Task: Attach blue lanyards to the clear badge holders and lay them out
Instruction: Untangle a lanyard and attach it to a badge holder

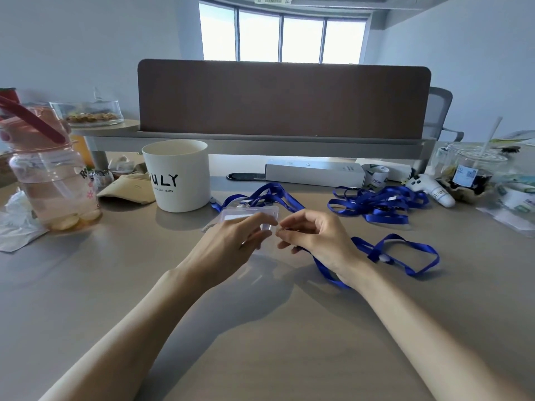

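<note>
My left hand (234,241) holds a clear badge holder (265,237) just above the desk, its fingers curled over it. My right hand (315,235) pinches the small metal clip of a blue lanyard (405,250) at the holder's right edge. That lanyard trails under my right wrist and loops out to the right on the desk. Behind my hands lies another clear badge holder (249,212) with a blue lanyard (272,193) clipped to its top. A pile of loose blue lanyards (379,202) sits at the back right.
A white cup (178,175) stands left of the laid-out badge. A pink water bottle (49,175) is at far left, a beige cap (127,188) beside it. A white box (315,172), a plush toy (431,188) and an iced drink (472,169) line the back right.
</note>
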Motion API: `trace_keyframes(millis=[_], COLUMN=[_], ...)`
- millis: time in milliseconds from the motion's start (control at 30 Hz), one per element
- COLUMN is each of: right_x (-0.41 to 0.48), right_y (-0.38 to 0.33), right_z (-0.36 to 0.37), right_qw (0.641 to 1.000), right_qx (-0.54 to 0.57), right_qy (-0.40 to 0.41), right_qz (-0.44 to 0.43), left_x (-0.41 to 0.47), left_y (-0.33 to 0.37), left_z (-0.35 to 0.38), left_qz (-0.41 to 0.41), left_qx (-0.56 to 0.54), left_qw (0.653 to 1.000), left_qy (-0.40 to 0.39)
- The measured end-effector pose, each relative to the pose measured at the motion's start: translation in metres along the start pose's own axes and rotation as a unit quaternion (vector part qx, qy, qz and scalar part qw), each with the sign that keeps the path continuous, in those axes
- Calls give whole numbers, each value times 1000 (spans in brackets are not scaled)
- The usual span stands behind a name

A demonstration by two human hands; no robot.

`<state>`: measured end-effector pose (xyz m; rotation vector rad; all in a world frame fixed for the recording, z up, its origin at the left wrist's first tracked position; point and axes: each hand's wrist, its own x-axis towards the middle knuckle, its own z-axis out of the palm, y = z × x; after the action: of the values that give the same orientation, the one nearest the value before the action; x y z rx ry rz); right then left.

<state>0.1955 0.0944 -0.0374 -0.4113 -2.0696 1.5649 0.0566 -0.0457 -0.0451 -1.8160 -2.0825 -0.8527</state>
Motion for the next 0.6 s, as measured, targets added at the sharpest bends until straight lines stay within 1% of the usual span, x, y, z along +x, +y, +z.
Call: trace_keyframes(millis=[67,133,400,500,600], right_x=[0,0,0,-1,-1], right_y=[-1,-2,-2,-3,-4], right_z=[1,1,-1,-1,-1], right_qw=[1000,1000,999,998,999], right_qx=[3,14,17,25,10], right_qy=[-14,-11,7,15,29], right_qz=[3,9,51,51,43], left_x=[0,0,-1,-2,-2], left_y=[2,2,2,3,3], left_z=[0,-2,1,0,-1], left_qz=[16,30,43,23,54], left_qx=[22,45,75,74,104], left_qw=[999,998,996,997,993], left_qy=[18,28,4,18,34])
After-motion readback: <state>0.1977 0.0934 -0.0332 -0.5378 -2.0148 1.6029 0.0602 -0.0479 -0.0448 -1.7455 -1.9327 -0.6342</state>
